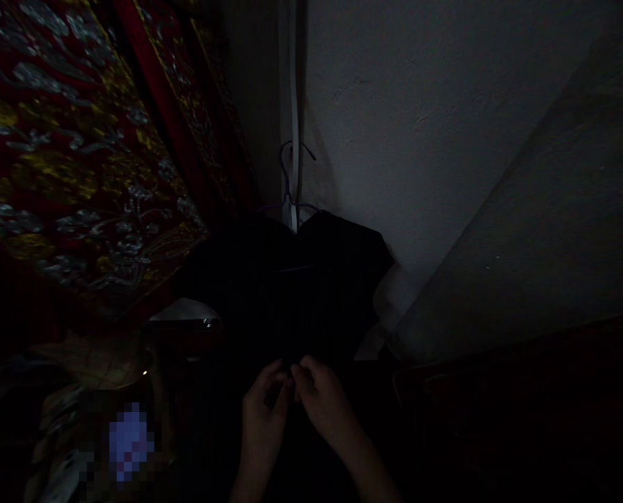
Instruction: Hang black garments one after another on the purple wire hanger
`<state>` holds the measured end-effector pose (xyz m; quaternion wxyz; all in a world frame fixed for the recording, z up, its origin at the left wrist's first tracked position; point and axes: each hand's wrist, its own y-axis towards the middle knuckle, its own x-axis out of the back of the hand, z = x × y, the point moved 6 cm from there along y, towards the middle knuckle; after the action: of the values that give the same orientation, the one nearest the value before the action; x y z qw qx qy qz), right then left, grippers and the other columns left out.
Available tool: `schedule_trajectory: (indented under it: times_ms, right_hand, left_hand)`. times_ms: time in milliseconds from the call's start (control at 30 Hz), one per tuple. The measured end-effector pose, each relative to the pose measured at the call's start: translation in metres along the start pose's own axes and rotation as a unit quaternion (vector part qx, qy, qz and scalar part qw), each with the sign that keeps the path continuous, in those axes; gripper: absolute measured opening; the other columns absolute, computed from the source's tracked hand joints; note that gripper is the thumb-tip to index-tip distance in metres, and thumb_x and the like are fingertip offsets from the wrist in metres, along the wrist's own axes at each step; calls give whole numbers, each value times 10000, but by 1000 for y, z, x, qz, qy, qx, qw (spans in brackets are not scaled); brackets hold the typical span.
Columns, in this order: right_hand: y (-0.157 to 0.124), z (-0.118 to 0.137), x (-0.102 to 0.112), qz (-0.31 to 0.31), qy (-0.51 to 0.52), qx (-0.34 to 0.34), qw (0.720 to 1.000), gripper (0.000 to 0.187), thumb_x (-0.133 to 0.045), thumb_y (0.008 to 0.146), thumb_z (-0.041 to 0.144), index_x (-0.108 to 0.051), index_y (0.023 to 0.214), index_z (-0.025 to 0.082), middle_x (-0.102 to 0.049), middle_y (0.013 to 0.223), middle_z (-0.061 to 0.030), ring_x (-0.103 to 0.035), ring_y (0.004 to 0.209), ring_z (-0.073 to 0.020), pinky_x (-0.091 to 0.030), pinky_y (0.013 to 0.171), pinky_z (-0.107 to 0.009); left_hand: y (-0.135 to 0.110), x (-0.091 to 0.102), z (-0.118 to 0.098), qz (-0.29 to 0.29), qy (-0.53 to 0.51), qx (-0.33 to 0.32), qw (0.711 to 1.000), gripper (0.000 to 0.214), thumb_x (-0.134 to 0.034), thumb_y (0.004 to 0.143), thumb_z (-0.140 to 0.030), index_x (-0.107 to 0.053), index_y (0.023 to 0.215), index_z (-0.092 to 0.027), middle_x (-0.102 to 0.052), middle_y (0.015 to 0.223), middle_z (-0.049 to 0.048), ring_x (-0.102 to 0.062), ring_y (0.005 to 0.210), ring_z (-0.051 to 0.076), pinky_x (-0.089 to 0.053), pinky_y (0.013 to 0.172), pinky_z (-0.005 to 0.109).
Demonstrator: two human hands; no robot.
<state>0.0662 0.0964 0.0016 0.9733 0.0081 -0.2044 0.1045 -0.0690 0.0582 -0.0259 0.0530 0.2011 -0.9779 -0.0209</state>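
A black short-sleeved garment [337, 265] hangs in front of me on a thin wire hanger [286, 188]. At the garment's lower front, my left hand [265, 402] is closed, thumb and fingers pinched close together. My right hand [316, 391] meets it from the right, its fingertips also pinched and almost touching the left ones. Both hands seem to grip the dark cloth between them, though the exact spot is lost in the dim light. A faint purplish line of the hanger shows across the garment's chest.
A red cloth [81, 140] with gold and silver ornament hangs at the left. Behind the garment stand a pale pipe [293, 91] and a grey wall [421, 105]. Low at the left are a pale bag-like item [102, 360] and a blurred-out bluish patch [130, 441].
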Motion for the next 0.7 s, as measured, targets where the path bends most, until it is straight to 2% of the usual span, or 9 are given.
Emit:
schedule_trajectory:
  times_ms: [133, 233, 300, 400, 467, 533, 633, 700]
  right_hand:
    - [1, -6, -9, 78, 121, -41, 989, 323, -508, 901, 465, -566, 725, 200, -585, 525, 9, -457, 449, -116, -320, 465, -233]
    - [19, 8, -3, 106, 223, -71, 966, 373, -602, 809, 539, -607, 759, 168, -575, 479, 24, -373, 383, -81, -254, 415, -213]
    - [44, 37, 15, 92, 265, -59, 958, 385, -690, 728, 534, -617, 727, 156, -555, 465, 35, -375, 379, -66, -234, 406, -201]
    - [86, 101, 59, 25, 328, 11, 944, 362, -767, 666, 480, -612, 675, 152, -519, 467, 53, -354, 373, -43, -176, 385, -189]
    - [102, 141, 82, -14, 352, 70, 933, 330, -775, 675, 439, -614, 687, 151, -522, 488, 57, -347, 374, -31, -171, 378, -184]
    - [105, 166, 90, -21, 346, 114, 931, 305, -739, 726, 434, -607, 714, 158, -538, 497, 55, -361, 371, -32, -187, 372, -180]
    - [93, 172, 83, -28, 312, 151, 937, 307, -654, 812, 478, -594, 792, 178, -565, 499, 57, -393, 365, -47, -222, 368, -178]
    - [83, 165, 79, -38, 288, 163, 943, 308, -628, 837, 491, -597, 838, 184, -573, 502, 61, -409, 372, -54, -245, 372, -178]
  left_hand:
    - [-1, 0, 2, -14, 10, -5, 1000, 341, -712, 766, -381, -745, 1022, -158, -787, 920, 105, -756, 865, 270, -612, 796, 379]
    - [-1, -3, -4, -3, 17, -29, 999, 288, -678, 806, -375, -747, 988, -163, -784, 939, 104, -750, 887, 264, -600, 816, 371]
    - [2, -4, -8, -6, 36, -49, 998, 282, -656, 834, -373, -744, 1003, -165, -781, 964, 109, -745, 912, 266, -589, 843, 382]
    - [9, -6, -10, -3, 91, -74, 993, 238, -631, 852, -359, -738, 952, -171, -774, 902, 100, -742, 863, 274, -582, 808, 395]
    - [16, -10, -11, 23, 123, -89, 988, 189, -602, 860, -323, -719, 870, -175, -757, 823, 85, -733, 792, 268, -572, 739, 377]
    - [23, -12, -16, 59, 145, -100, 983, 144, -575, 856, -250, -698, 843, -178, -743, 787, 71, -723, 753, 252, -556, 701, 351]
    - [36, -12, -42, 120, 160, -116, 973, 148, -575, 846, -176, -695, 933, -182, -749, 826, 60, -728, 764, 230, -549, 702, 321]
    - [45, -5, -81, 122, 156, -159, 967, 186, -598, 882, -206, -688, 1044, -194, -757, 937, 68, -732, 857, 222, -554, 767, 317]
